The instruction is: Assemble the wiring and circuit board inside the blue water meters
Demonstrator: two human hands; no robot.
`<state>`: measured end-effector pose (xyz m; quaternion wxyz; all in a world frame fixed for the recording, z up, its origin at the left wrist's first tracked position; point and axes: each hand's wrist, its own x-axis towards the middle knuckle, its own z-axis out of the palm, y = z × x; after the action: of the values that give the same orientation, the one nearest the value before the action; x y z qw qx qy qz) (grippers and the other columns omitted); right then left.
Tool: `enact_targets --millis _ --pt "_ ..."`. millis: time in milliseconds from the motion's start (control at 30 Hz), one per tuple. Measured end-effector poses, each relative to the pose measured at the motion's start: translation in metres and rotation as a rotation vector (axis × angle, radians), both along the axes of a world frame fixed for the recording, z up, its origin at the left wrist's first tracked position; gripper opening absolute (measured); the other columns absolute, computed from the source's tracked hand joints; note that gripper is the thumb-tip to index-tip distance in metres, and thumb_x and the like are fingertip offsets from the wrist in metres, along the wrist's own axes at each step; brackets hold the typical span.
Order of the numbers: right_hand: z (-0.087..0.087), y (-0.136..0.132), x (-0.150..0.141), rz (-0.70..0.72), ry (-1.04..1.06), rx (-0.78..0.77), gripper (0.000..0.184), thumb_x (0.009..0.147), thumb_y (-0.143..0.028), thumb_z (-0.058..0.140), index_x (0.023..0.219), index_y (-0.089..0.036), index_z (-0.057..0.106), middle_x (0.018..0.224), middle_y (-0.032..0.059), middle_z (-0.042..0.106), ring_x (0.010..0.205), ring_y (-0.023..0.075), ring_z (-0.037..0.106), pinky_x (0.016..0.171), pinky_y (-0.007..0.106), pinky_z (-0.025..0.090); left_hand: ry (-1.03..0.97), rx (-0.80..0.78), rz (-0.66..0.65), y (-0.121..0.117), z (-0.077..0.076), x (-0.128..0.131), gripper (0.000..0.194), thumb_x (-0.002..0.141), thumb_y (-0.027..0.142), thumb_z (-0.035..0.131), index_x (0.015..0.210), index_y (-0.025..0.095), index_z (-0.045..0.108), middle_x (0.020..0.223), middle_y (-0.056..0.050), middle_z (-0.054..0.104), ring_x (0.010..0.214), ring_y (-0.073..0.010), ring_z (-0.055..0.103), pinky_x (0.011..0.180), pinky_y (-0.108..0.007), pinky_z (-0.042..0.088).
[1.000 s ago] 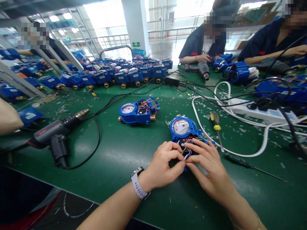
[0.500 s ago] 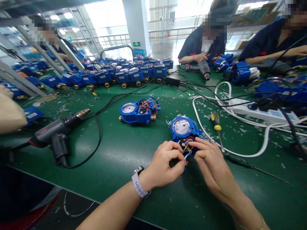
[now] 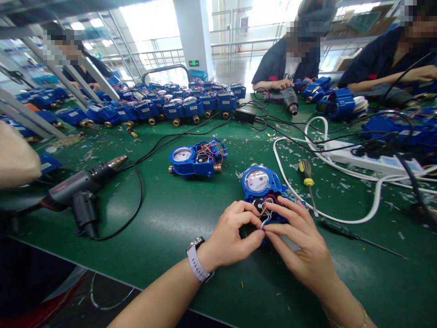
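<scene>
A blue water meter (image 3: 266, 172) with a round dial lies on the green bench in front of me, its wiring compartment uncovered and turned toward me. Thin coloured wires (image 3: 263, 218) come out of that compartment. My left hand (image 3: 235, 234), with a watch on the wrist, pinches the wires between thumb and forefinger. From the other side my right hand (image 3: 302, 239) brings its thumb and fingertips to the same wires, closed on them close to the left fingertips. The wire ends are hidden by the fingers. Another meter (image 3: 194, 168) with exposed wires lies farther back.
A heat gun (image 3: 85, 182) lies at left. Right of my hands are a yellow-black screwdriver (image 3: 306, 172), a dark thin screwdriver (image 3: 351, 233), a white cable (image 3: 373, 207) and a power strip (image 3: 368, 157). Meters line the back (image 3: 193, 107); co-workers sit beyond. Scraps litter the bench.
My right thumb and fingers have moved left and down, from beside the compartment to the wires at my left fingertips. My left hand has stayed almost still.
</scene>
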<state>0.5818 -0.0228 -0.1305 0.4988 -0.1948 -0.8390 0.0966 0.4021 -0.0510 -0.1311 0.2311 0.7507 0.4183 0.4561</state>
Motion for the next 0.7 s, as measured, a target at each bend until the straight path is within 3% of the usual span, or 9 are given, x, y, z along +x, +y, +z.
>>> enact_targets --millis 133,333,533,700 --pt "-0.0005 -0.0009 -0.0032 -0.019 -0.039 0.006 0.018 0.100 -0.009 0.041 0.094 -0.017 0.056 0.121 0.0063 0.049 0.115 0.0356 0.040 0.099 0.061 0.016 -0.071 -0.030 -0.004 0.0008 -0.0016 0.0005 0.014 0.085 0.026 0.062 0.082 0.012 0.061 0.100 -0.005 0.057 0.098 -0.0135 0.053 0.090 -0.029 0.040" --pt "-0.0024 -0.0009 -0.0013 -0.049 -0.101 -0.002 0.016 0.101 -0.010 0.036 0.095 -0.016 0.049 0.121 0.0054 0.048 0.117 0.0333 0.039 0.100 0.060 0.013 -0.145 -0.098 -0.023 0.0029 0.0011 -0.0006 0.017 0.090 0.025 0.057 0.080 0.011 0.062 0.095 -0.006 0.057 0.097 -0.0126 0.053 0.090 -0.027 0.040" --pt "-0.0028 -0.0027 -0.0013 -0.040 -0.076 -0.037 0.010 0.099 -0.021 0.047 0.097 -0.017 0.056 0.125 0.0077 0.045 0.118 0.0365 0.035 0.100 0.060 0.012 -0.187 -0.146 -0.033 0.0035 0.0033 -0.0020 0.020 0.091 0.026 0.056 0.079 0.011 0.063 0.095 -0.006 0.059 0.096 -0.0118 0.055 0.090 -0.025 0.041" --pt "-0.0049 -0.0027 -0.0053 -0.031 -0.009 -0.063 0.016 0.099 -0.016 0.046 0.087 -0.017 0.057 0.120 0.0047 0.049 0.117 0.0354 0.037 0.100 0.059 0.012 -0.194 -0.128 -0.021 0.0027 0.0029 -0.0010 0.020 0.089 0.025 0.058 0.075 0.011 0.061 0.092 -0.005 0.059 0.093 -0.0110 0.055 0.088 -0.024 0.041"
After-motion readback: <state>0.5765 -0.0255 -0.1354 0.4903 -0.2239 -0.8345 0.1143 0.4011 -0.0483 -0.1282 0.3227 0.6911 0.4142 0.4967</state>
